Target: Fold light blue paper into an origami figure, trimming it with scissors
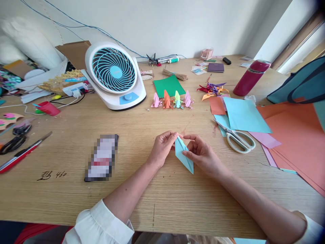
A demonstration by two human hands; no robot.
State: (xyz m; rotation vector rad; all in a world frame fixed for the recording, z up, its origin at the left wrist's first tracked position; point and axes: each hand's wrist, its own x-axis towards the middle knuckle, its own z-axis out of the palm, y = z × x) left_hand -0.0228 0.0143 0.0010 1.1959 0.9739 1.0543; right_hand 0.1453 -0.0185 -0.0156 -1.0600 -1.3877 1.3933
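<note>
A light blue folded paper, narrow and kite-shaped with a pointed lower end, is held just above the wooden table between my two hands. My left hand pinches its upper tip between thumb and fingers. On its right edge, my right hand has the thumb pressed on the front face, with the index finger reaching toward the top tip. The other right fingers are curled behind the paper and partly hidden. Beyond the hands stand several small folded paper figures in pink, orange and green-blue, in a row before a green paper sheet.
White-handled scissors lie right of my hands, beside light blue sheets and large orange sheets. A phone lies at left. A fan, a red bottle and a utility knife are farther out.
</note>
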